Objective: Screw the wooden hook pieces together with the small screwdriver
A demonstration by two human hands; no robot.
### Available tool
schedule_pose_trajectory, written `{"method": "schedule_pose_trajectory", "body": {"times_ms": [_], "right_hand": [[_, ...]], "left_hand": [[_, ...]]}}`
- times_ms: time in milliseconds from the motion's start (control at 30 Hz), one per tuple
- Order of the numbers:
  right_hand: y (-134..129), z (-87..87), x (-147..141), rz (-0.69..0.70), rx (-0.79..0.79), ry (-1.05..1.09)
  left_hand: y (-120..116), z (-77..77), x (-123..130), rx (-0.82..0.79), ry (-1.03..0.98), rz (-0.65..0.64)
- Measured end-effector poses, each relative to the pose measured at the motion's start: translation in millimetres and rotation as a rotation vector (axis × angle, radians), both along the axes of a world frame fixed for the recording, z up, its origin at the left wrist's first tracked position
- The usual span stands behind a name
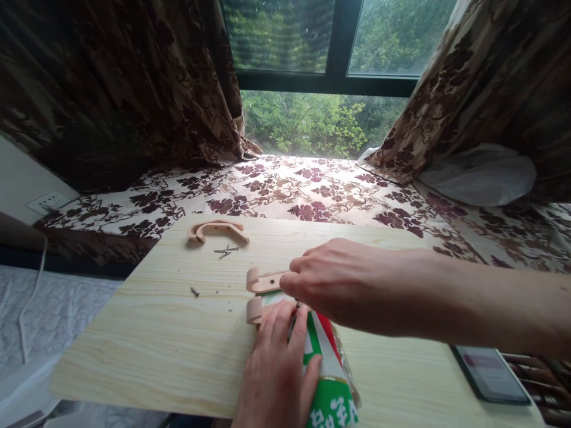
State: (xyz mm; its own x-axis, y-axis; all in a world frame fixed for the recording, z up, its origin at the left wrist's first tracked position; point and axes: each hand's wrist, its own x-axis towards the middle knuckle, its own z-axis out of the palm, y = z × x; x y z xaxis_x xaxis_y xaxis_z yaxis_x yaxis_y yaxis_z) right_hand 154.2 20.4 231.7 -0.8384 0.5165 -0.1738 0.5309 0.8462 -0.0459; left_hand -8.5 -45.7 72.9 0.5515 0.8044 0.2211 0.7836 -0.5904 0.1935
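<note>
Two pale wooden hooks lie side by side on a green, white and red printed packet (332, 395). The fingers of my left hand (279, 359) press over the nearer wooden hook (254, 310) and steady it. My right hand (330, 279) is closed just above, its fingers wrapped round something hidden. A thin dark metal piece shows below those fingers, between the index and middle fingers of my left hand. The farther wooden hook (267, 282) has a dark hole or screw head near its curled end, and my right hand covers its other end.
On the light wooden table (156, 333), two more curved wooden hooks (218, 229) lie near the far edge. Several screws (226, 251) are beside them, and a single screw (195, 292) lies closer. A phone (491, 374) rests at the right edge. Patterned cloth (307, 190) covers the window ledge.
</note>
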Motion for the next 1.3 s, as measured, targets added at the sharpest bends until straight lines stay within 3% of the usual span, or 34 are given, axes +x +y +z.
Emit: {"method": "schedule_pose_trajectory", "body": {"times_ms": [200,500,800,1067,1300], "right_hand": [[2,-11.1,2,-0.002,0.042,0.031],[-2,5.7,0,-0.023,0.001,0.003],[2,-11.8,1,-0.014,0.106,0.048],[0,-2.3,2,0.006,0.034,0.024],[2,-9.7,1,-0.014,0.071,0.016]], "left_hand": [[0,-3.3,0,0.027,-0.019,0.001],[0,0.2,-1,-0.003,-0.009,0.0],[0,-2.4,-1,0.008,-0.02,0.004],[0,-1.3,-1,0.003,0.0,-0.004],[0,-2.8,-1,0.007,-0.005,-0.01]]}}
